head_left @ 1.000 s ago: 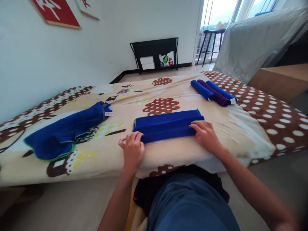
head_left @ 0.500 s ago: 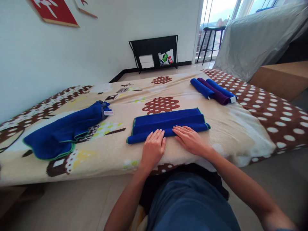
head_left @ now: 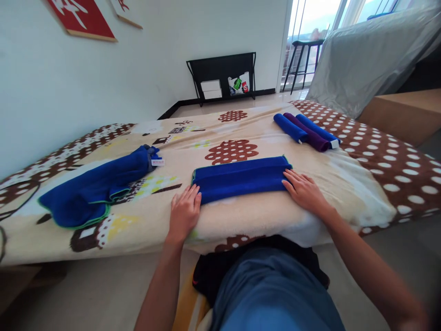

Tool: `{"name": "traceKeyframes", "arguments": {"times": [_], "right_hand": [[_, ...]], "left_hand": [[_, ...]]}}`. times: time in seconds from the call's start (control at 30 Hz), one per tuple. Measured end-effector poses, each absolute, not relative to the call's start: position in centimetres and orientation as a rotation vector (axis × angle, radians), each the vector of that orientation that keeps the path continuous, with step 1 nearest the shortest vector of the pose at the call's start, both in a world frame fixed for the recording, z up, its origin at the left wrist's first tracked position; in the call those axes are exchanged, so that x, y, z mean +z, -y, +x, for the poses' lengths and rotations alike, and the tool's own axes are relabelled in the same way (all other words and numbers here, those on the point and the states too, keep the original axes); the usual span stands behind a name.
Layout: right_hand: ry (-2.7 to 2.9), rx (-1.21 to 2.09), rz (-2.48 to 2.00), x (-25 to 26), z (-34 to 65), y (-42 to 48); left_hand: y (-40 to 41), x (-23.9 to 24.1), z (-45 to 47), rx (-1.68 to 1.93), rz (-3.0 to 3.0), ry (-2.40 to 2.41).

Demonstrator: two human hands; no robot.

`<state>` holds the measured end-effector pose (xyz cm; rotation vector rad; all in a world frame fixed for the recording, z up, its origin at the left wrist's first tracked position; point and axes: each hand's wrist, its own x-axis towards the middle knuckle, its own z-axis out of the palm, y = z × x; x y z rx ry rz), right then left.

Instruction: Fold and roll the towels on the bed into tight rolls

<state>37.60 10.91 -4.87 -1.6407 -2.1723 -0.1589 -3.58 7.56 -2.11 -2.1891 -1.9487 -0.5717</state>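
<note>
A blue towel (head_left: 241, 178), folded into a long narrow strip with a green hem, lies across the patterned blanket (head_left: 344, 184) in front of me. My left hand (head_left: 184, 212) rests flat at the strip's left end, fingers stretched out and together, fingertips touching the towel's edge. My right hand (head_left: 303, 191) lies flat at the right end, fingers extended and touching that edge. Neither hand holds anything.
A loose crumpled blue towel (head_left: 99, 186) lies to the left. Three rolled towels (head_left: 306, 131), two blue and one purple, sit at the far right. A black rack (head_left: 222, 76) stands against the far wall, a covered sofa (head_left: 361, 55) at right.
Both hands slid apart from the middle of the folded towel out to its two ends. The strip's near fold now lies tighter and its ends are even.
</note>
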Motion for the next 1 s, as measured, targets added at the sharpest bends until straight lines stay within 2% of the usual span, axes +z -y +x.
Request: {"name": "traceKeyframes", "arguments": {"times": [0.23, 0.37, 0.7, 0.93, 1.0], "right_hand": [[2.065, -0.335, -1.462, -4.5, 39.2, -8.5], [2.169, -0.218, -1.291, -4.6, 40.3, -8.5], [2.066, -0.095, -1.415, -3.7, 39.1, -12.7], [2.109, -0.004, -1.335, -3.0, 40.1, -11.1], [2.095, -0.066, -1.396, -2.9, 39.5, -11.0]], "left_hand": [[-4.8, -2.4, -4.0, -0.713, -2.123, 1.763], [-4.5, -2.3, -5.0, -0.697, -2.272, 1.729], [-9.6, -0.9, -4.5, -0.661, -2.27, 1.843], [-7.5, -0.5, -5.2, -0.646, -2.323, 1.88], [-7.1, -0.1, -4.6, -0.57, -2.245, 1.903]]}}
